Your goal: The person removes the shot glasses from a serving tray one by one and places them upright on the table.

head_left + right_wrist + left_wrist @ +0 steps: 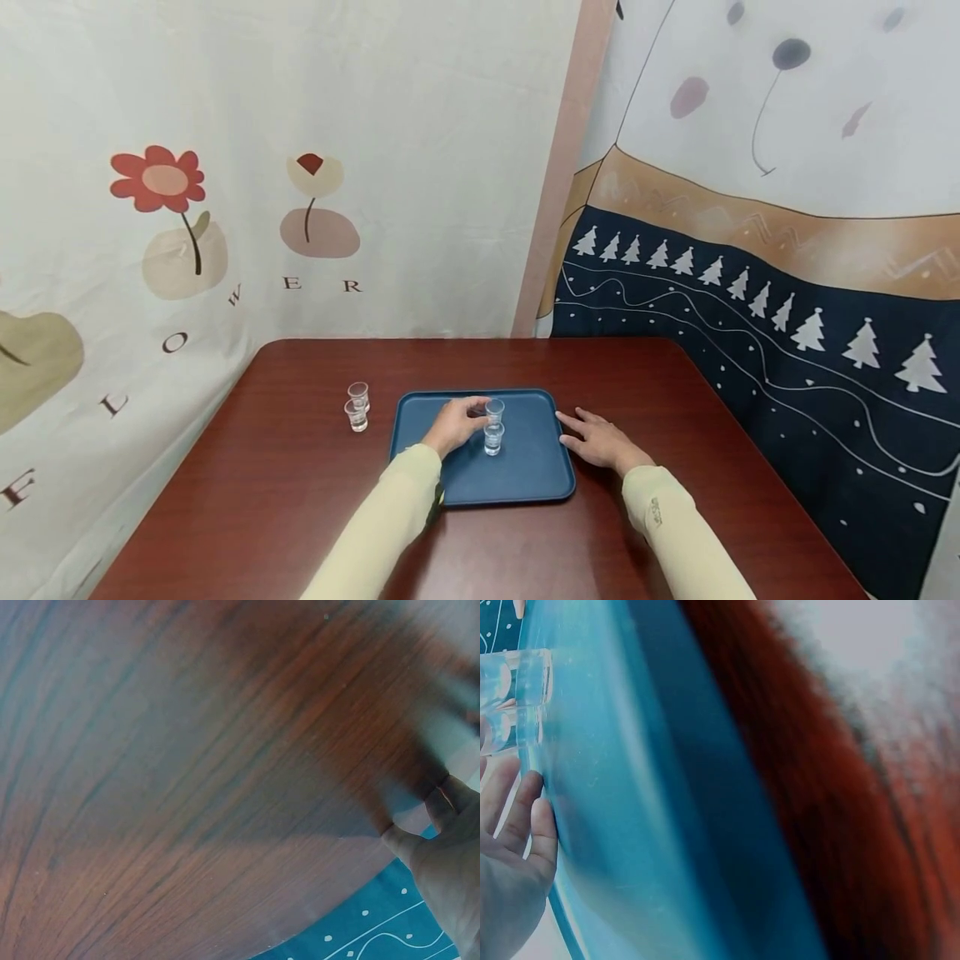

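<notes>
Two small clear shot glasses stand on a blue rectangular tray (525, 479), one behind the other. My left hand (455, 425) reaches over the tray and pinches the rear shot glass (494, 408) between thumb and fingertips. Just in front of it is the other shot glass (492, 442). In the left wrist view, the remaining fingers (544, 832) of that hand extend loosely beside the glasses, low over the tray. My right hand (600, 442) is spread beside the tray's right edge, holding nothing, its fingertips (388, 829) down at the wooden surface in the right wrist view.
Left of the tray, two more shot glasses, a front one (356, 416) and a rear one (359, 392), stand close together on the reddish-brown table (300, 492). Behind it hangs a pale flower-print cloth (435, 208); a dark tree-print cloth (750, 375) borders the right side.
</notes>
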### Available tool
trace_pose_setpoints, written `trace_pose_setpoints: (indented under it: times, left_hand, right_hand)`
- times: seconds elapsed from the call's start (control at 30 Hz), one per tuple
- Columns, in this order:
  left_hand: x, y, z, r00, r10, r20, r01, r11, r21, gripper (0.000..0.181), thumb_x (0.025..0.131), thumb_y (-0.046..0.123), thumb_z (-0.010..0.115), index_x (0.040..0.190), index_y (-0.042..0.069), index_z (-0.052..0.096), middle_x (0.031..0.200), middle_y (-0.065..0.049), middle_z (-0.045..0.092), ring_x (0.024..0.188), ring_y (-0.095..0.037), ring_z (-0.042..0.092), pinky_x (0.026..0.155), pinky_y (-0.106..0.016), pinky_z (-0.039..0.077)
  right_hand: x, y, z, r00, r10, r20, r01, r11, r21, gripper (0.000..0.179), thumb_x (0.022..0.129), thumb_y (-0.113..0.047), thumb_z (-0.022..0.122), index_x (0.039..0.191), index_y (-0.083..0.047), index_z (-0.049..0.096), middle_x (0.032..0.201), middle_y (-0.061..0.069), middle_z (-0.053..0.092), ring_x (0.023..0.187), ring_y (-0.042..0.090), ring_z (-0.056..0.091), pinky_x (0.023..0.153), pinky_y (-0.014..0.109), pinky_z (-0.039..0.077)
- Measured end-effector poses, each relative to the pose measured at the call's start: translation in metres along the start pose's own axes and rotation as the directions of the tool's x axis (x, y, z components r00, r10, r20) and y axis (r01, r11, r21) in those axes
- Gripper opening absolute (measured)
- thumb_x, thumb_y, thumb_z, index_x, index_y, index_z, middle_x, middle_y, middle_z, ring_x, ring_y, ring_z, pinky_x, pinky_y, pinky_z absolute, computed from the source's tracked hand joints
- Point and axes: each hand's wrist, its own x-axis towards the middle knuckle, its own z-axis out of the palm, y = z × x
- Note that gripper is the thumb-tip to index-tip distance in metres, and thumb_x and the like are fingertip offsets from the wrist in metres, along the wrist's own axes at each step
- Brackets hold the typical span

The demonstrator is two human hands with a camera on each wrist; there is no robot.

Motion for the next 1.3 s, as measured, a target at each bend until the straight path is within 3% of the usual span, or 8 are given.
trace_pose_setpoints:
  times: [0.37,0.7,1.1,1.3]
  left_hand:
    - [-0.003,0.001,0.000,1.000,-0.005,-0.011,0.004,0.997,-0.073,0.028,0.092,0.020,0.073,0.118,0.012,0.069,0.115,-0.006,0.068,0.109,-0.024,0.062,0.088,-0.041,0.052]
    - [-0.008,-0.003,-0.005,0.994,0.016,-0.110,-0.022,0.998,-0.056,0.027,0.092,0.020,0.073,0.115,0.008,0.068,0.109,-0.006,0.070,0.104,-0.024,0.064,0.084,-0.041,0.054]
    - [-0.017,-0.003,-0.028,0.967,0.010,-0.256,-0.020,0.999,-0.038,0.029,0.090,0.019,0.075,0.115,0.006,0.067,0.107,-0.009,0.070,0.102,-0.026,0.067,0.084,-0.042,0.054]
    - [-0.021,-0.004,-0.041,0.944,0.005,-0.329,-0.013,1.000,-0.023,0.032,0.089,0.022,0.076,0.116,0.006,0.067,0.108,-0.011,0.070,0.102,-0.027,0.067,0.085,-0.044,0.053]
  right_hand:
    - [0.000,0.000,0.002,1.000,-0.016,-0.008,0.016,1.000,0.000,0.054,0.103,-0.039,0.051,0.153,-0.021,0.040,0.157,0.023,0.029,0.143,0.047,0.025,0.109,0.067,0.023]
    - [-0.001,0.001,0.001,1.000,-0.019,-0.003,0.019,1.000,-0.001,0.055,0.103,-0.040,0.050,0.153,-0.021,0.040,0.157,0.023,0.029,0.143,0.047,0.024,0.109,0.067,0.022]
    - [-0.001,0.002,0.000,0.999,-0.040,-0.001,0.040,0.999,0.002,0.054,0.103,-0.039,0.050,0.153,-0.020,0.040,0.156,0.025,0.029,0.143,0.048,0.024,0.110,0.066,0.022]
    - [-0.001,-0.001,-0.002,0.999,-0.042,0.005,0.042,0.999,0.000,0.055,0.104,-0.039,0.050,0.154,-0.020,0.039,0.157,0.025,0.029,0.143,0.048,0.024,0.110,0.066,0.021]
